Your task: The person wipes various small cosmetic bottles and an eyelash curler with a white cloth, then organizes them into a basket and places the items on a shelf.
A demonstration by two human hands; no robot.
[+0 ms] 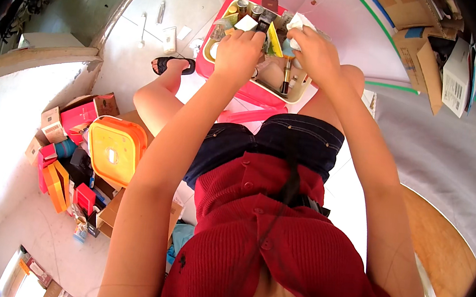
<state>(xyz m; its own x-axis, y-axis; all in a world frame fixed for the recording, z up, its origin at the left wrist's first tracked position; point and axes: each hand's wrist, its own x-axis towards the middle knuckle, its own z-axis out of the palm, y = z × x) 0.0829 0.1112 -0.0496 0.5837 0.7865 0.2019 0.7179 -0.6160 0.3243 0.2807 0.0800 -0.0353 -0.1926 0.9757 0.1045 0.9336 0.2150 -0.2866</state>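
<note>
White tile floor, pale wall panels with green strips on the right. Colored boxes heaped at left, too overlapped to count; 1 orange plastic container among them. Open cardboard carton up by the right wall. 1 black sandal visible, on a foot left of the tray.

1 cream-rimmed tray sits over 1 pink base, crowded; full count not possible. Countable: 2 jars with metallic tops by the far edge, 1 yellow strip mid-tray, 1 dark gold-banded tube toward the near right corner.

2 hands over it. Right hand: grip clamped on 1 white cloth, above the tray's right edge. Left hand: over the left half, fingers curled; can't tell if that grip holds anything. 1 white square piece just beyond its knuckles.
</note>
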